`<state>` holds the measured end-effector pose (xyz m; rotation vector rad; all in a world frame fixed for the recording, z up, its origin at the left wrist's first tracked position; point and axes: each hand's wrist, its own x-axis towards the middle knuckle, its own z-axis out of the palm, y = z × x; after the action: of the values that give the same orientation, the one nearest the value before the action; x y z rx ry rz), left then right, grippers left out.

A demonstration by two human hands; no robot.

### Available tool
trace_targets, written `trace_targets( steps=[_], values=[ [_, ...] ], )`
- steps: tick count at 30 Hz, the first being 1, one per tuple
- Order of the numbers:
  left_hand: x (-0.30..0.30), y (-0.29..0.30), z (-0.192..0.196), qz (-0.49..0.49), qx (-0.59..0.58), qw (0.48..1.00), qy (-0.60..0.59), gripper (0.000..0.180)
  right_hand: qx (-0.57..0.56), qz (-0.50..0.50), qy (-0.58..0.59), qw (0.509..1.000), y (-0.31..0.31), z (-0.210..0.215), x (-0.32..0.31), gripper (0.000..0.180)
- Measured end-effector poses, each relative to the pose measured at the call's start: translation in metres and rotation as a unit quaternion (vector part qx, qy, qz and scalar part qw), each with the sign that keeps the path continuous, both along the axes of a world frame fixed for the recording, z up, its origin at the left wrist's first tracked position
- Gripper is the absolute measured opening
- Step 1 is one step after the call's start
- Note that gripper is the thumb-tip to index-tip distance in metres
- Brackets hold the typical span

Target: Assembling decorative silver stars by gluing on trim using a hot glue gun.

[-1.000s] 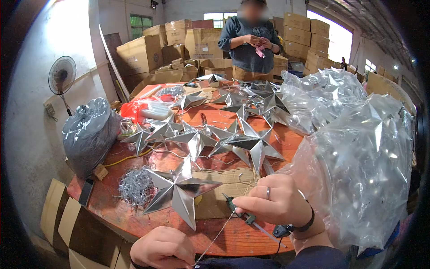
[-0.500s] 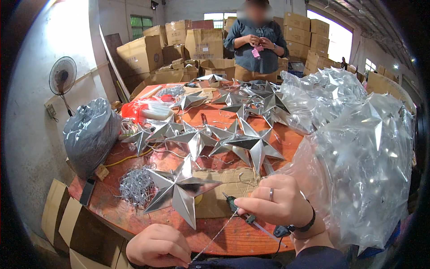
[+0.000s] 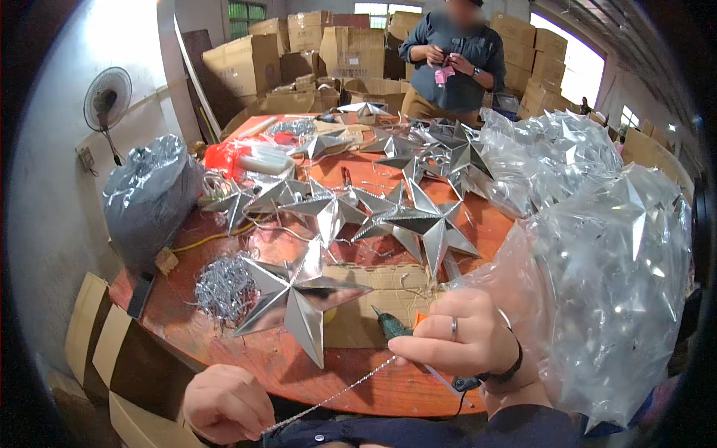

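Observation:
My right hand (image 3: 457,340) pinches one end of a thin silver string (image 3: 337,393) just above the table's near edge. A ring sits on one of its fingers and a dark band on the wrist. My left hand (image 3: 225,403), closed low at the near edge, holds the string's other end, so it runs taut between the two hands. Under my right hand lies a dark green tool (image 3: 393,325) with an orange part. A large silver foil star (image 3: 295,297) lies just beyond both hands on the round red-brown table (image 3: 224,340).
Several more silver stars (image 3: 418,220) cover the table. A tangle of silver wire (image 3: 224,287) lies left of the near star. Clear bags of stars (image 3: 620,284) bulge at right, a grey bag (image 3: 148,196) at left. A person (image 3: 452,60) stands beyond, among cardboard boxes.
My right hand has shifted slightly right and up with the string. My left hand has stayed low at the table edge. The person at the back keeps handling a pink item.

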<state>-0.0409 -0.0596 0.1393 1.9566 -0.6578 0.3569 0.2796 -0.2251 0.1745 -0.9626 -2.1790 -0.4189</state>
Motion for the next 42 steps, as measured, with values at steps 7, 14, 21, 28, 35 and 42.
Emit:
trace_targets(
  steps=[7,14,21,28,35,42],
  values=[
    [0.013,-0.034,-0.003,0.166,-0.143,0.970,-0.105,0.007,-0.046,-0.012,0.030,0.998,-0.007,0.010,0.002,0.021],
    [0.036,-0.014,0.014,-0.025,-0.132,0.986,-0.103,0.008,0.003,-0.029,0.065,0.997,0.003,0.003,0.007,0.024],
    [0.065,-0.023,-0.012,0.386,-0.244,0.872,-0.176,0.024,-0.049,-0.138,0.100,0.984,0.006,-0.002,0.021,0.013],
    [0.048,0.021,-0.086,0.317,-0.361,0.866,-0.137,0.023,0.002,-0.148,0.033,0.988,0.023,-0.017,0.032,0.017],
    [0.063,0.040,-0.096,0.396,-0.212,0.887,-0.108,0.016,0.023,-0.142,-0.006,0.990,0.006,-0.019,0.040,0.019],
    [0.079,0.102,-0.124,-0.010,-0.192,0.960,-0.204,0.022,-0.014,-0.148,0.016,0.989,0.012,-0.021,0.045,0.019]
  ],
)
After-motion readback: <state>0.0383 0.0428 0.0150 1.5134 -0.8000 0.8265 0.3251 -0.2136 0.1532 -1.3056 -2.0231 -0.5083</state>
